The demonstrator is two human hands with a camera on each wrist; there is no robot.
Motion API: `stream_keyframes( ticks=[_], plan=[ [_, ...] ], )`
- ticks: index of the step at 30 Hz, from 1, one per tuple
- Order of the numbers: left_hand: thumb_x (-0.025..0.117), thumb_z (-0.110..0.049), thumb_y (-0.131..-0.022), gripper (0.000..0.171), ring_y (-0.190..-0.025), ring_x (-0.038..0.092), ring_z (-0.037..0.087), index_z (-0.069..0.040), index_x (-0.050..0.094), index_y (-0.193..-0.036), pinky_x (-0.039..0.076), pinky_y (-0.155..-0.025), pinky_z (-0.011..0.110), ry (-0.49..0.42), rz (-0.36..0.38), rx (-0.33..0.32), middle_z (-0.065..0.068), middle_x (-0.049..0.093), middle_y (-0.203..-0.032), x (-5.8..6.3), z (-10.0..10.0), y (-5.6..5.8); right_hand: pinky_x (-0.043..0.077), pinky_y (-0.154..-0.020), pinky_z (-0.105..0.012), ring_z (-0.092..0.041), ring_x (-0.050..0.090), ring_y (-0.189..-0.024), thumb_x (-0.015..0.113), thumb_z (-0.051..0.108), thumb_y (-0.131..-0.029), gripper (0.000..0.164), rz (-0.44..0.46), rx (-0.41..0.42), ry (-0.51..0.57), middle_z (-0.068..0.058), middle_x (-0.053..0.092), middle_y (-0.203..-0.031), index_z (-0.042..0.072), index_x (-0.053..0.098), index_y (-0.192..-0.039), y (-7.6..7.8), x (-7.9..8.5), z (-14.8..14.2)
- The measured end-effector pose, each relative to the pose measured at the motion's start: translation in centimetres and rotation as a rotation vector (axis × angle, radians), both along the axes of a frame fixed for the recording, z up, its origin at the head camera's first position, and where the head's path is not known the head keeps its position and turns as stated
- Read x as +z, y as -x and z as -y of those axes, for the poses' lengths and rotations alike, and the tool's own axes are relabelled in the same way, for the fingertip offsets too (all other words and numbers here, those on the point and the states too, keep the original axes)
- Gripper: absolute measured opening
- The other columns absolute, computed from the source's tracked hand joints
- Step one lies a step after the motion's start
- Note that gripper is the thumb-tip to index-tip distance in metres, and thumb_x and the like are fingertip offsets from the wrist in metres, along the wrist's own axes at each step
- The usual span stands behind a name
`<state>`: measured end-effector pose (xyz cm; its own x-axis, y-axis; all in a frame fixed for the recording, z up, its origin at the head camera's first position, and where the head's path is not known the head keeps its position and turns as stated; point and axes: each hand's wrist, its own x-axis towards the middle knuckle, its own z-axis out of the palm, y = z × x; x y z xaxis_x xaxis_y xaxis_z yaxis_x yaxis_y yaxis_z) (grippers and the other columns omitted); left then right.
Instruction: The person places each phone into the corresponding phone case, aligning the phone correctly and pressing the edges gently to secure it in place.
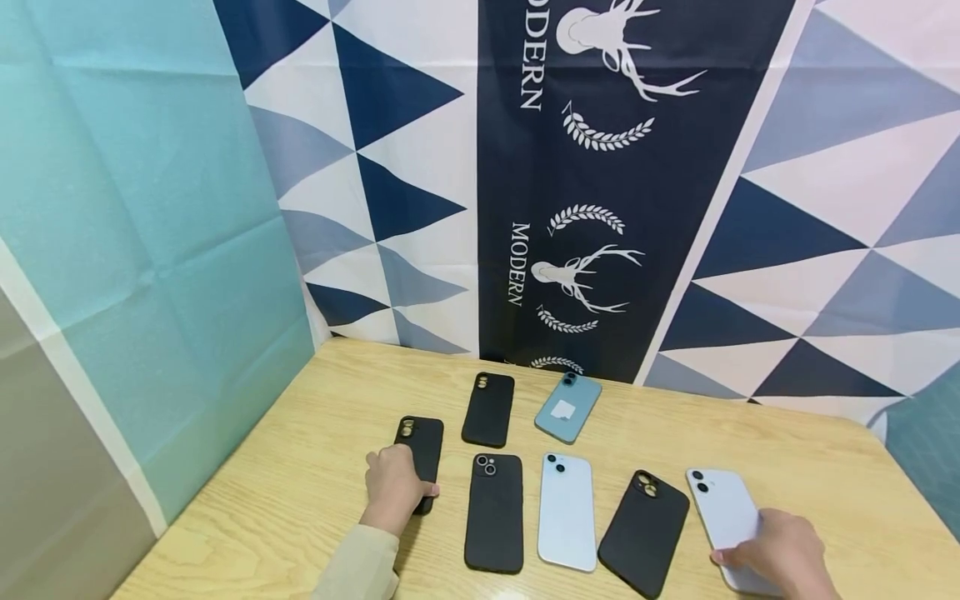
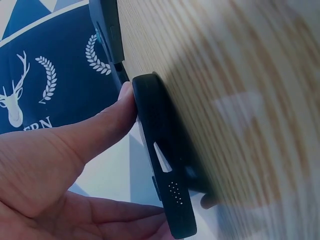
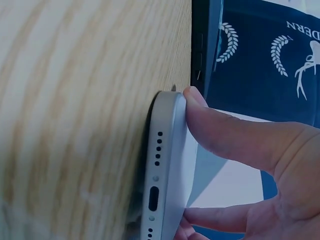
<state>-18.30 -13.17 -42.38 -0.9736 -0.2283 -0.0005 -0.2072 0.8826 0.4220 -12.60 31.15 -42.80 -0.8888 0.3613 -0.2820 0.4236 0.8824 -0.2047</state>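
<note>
At the left of the table, my left hand (image 1: 395, 485) grips a black phone case (image 1: 427, 450) by its long edges, thumb on one side and fingers on the other. Wood shows through its camera cutout. In the left wrist view the case's bottom edge (image 2: 175, 200) has a port slot and small speaker holes. Over at the right, my right hand (image 1: 787, 546) holds a white phone (image 1: 722, 500) across its lower half, lenses facing up. The right wrist view shows the phone's charging-port end (image 3: 155, 175) close to the wood, with the thumb along one edge.
Between the hands lie a black-cased phone (image 1: 493, 517), a pale blue phone (image 1: 566, 512) and a tilted black case (image 1: 645, 533). Farther back are another black case (image 1: 489, 412) and a blue phone (image 1: 573, 404) with a white sticker. Patterned cloth (image 1: 405, 208) hangs behind the table (image 1: 330, 400).
</note>
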Motion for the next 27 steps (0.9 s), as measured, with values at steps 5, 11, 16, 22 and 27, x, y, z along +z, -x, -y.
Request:
stream_keyframes(
  ticks=[5,11,16,22,27],
  plan=[
    [0.095,-0.027,-0.057,0.055,-0.084,0.06,0.033,0.004,0.07,-0.094,0.054,-0.07,0.045,-0.01,0.019,0.004,0.019,0.069,-0.089,-0.1,0.1,-0.1,0.044,-0.075,-0.043,-0.04,0.052,-0.088,0.094,0.051,-0.049,0.112,0.011,-0.016,0.026,-0.038,0.057,-0.1,-0.024,0.047,-0.116,0.4,0.1,-0.1],
    [0.095,-0.029,-0.056,0.052,-0.077,0.062,0.03,0.003,0.07,-0.088,0.053,-0.064,0.042,-0.018,-0.01,0.007,0.017,0.068,-0.082,-0.1,0.4,0.0,0.046,-0.076,-0.045,-0.041,0.052,-0.088,0.094,0.05,-0.05,0.115,-0.019,-0.009,0.087,-0.04,0.054,-0.1,-0.027,0.042,-0.118,0.5,0.5,-0.1],
    [0.096,-0.032,-0.053,0.052,-0.074,0.06,0.029,0.003,0.068,-0.08,0.051,-0.059,0.038,-0.004,-0.094,-0.018,0.015,0.065,-0.075,-0.3,0.7,0.5,0.049,-0.077,-0.048,-0.043,0.055,-0.088,0.095,0.042,-0.053,0.113,-0.062,0.002,0.131,-0.043,0.053,-0.104,-0.028,0.037,-0.119,0.6,0.9,0.1],
    [0.097,-0.037,-0.052,0.064,-0.079,0.057,0.028,0.005,0.067,-0.09,0.053,-0.066,0.042,-0.013,-0.056,-0.011,0.016,0.064,-0.082,-0.5,1.4,0.8,0.049,-0.081,-0.05,-0.043,0.055,-0.09,0.095,0.043,-0.052,0.118,-0.049,-0.013,0.127,-0.046,0.05,-0.112,-0.028,0.035,-0.124,0.7,0.5,0.6],
    [0.095,-0.033,-0.057,0.061,-0.078,0.058,0.027,0.007,0.067,-0.093,0.054,-0.063,0.04,-0.058,-0.003,0.001,0.018,0.062,-0.085,-0.8,2.0,0.5,0.049,-0.086,-0.053,-0.044,0.055,-0.094,0.094,0.046,-0.054,0.115,-0.029,-0.056,0.143,-0.044,0.05,-0.119,-0.025,0.04,-0.127,0.8,-1.6,-0.3]
  ],
)
